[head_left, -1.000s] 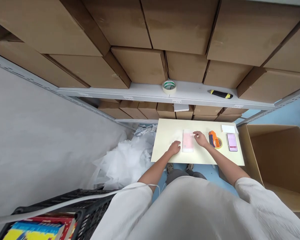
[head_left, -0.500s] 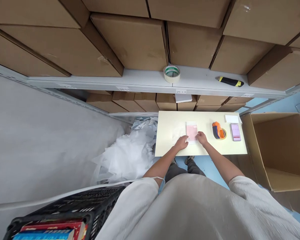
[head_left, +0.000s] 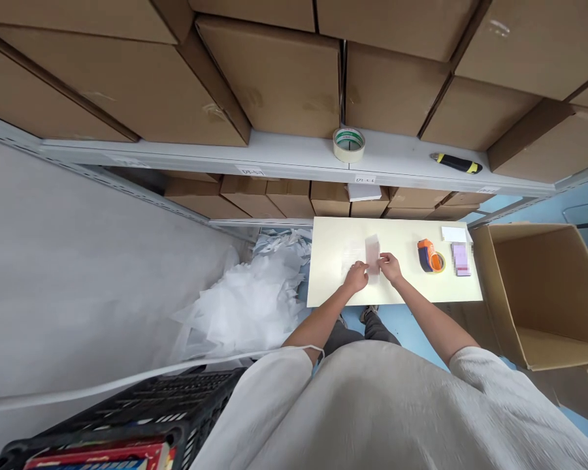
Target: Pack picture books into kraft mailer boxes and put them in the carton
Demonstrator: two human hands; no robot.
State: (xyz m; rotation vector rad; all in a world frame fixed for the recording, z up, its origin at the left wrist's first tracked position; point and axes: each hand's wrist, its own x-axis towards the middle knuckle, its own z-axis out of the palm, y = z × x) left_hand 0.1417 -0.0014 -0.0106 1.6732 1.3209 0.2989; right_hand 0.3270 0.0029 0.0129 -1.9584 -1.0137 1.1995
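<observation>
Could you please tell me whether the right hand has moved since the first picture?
Yes: the right hand has shifted left, farther from the orange tape dispenser.

Looks softly lit, bright on the table (head_left: 402, 290), darker among the boxes (head_left: 290, 196) under the shelf (head_left: 294, 147), glints on an upper box (head_left: 534, 49), stretches toward the edges, and turns blocky over the phone (head_left: 461, 259).

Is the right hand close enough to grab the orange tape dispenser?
Probably yes: the orange tape dispenser lies on the table, just right of the right hand, with nothing standing between them. That hand is at the pale packet, though, so it would likely have to leave that first.
</observation>
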